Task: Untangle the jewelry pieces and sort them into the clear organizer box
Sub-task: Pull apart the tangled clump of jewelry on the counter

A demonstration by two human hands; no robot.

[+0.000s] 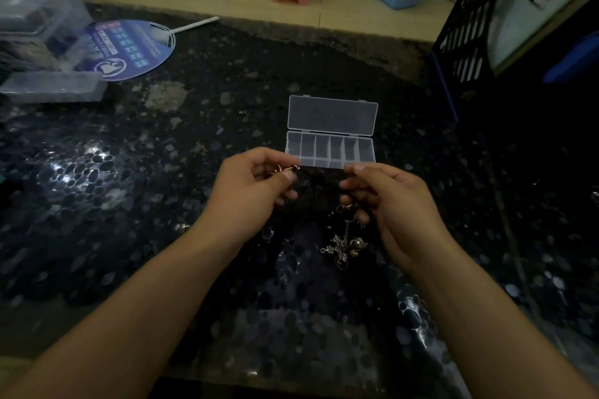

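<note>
Both hands raised just above a dark speckled stone tabletop, a little apart: left hand pinching small coppery wire rings between thumb and curled fingers, right hand curled around the other end of a dark thin cord strung between the two. Below the right fingers, a tangled cluster of silvery chains and charms, whether hanging or resting on the stone unclear. Just beyond the hands, a clear plastic compartmented organizer box lying open, lid flat behind.
</note>
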